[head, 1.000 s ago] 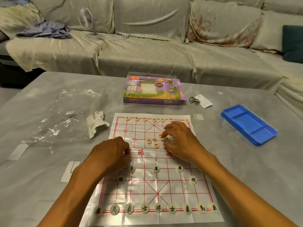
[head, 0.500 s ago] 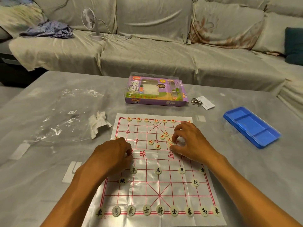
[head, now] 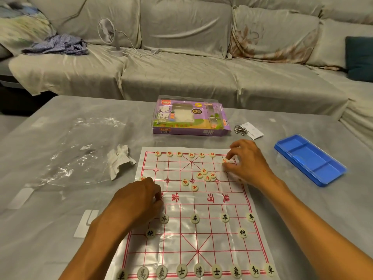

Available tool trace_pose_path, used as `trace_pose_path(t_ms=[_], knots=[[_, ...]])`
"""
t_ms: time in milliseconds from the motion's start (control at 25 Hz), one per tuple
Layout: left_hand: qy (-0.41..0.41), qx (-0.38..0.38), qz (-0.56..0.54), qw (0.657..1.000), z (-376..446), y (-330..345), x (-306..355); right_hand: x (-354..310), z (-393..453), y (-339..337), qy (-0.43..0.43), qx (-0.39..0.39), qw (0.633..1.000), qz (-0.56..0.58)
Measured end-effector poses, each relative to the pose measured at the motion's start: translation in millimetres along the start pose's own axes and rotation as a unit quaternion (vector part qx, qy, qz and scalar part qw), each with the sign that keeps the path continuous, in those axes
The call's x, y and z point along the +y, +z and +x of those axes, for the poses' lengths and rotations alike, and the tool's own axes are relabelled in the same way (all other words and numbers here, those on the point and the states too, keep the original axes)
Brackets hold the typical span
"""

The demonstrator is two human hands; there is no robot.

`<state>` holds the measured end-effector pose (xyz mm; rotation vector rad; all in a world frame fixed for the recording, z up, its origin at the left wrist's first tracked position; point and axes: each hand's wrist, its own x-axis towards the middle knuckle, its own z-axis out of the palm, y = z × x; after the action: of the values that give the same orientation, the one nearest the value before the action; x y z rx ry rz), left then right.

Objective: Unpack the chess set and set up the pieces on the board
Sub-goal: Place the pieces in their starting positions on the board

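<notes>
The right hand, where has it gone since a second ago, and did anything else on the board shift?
The right hand left the loose cluster of red pieces mid-board and moved to the far right corner of the board, now pinching one red piece just above the back row. The left hand stayed at the board's left edge, fingers curled. The black pieces on the near side and the purple box did not move.

My white board [head: 201, 207] is ruled with a red grid and red characters. Cream pieces [head: 194, 219] nearest me bear black characters; the far ones [head: 204, 171] bear red. Beyond sits a purple box [head: 189, 120] with green and orange accents, and a bright blue tray [head: 310, 159] lies on my grey marbled worktop [head: 40, 229]. Behind, a beige sofa [head: 181, 73] carries blue-striped cloth [head: 58, 45].
</notes>
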<state>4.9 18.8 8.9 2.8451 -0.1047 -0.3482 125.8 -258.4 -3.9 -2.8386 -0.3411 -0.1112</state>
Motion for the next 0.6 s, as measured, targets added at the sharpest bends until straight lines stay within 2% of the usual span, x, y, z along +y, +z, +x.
trace_pose_path(t_ms=[280, 600], knots=[[0.012, 0.014, 0.003, 1.000, 0, 2, -2, 4, 40, 12, 0.018, -0.013, 0.999, -0.028], [0.022, 0.022, 0.011, 0.999, -1, 2, -1, 4, 40, 15, 0.038, -0.034, 0.999, -0.019]])
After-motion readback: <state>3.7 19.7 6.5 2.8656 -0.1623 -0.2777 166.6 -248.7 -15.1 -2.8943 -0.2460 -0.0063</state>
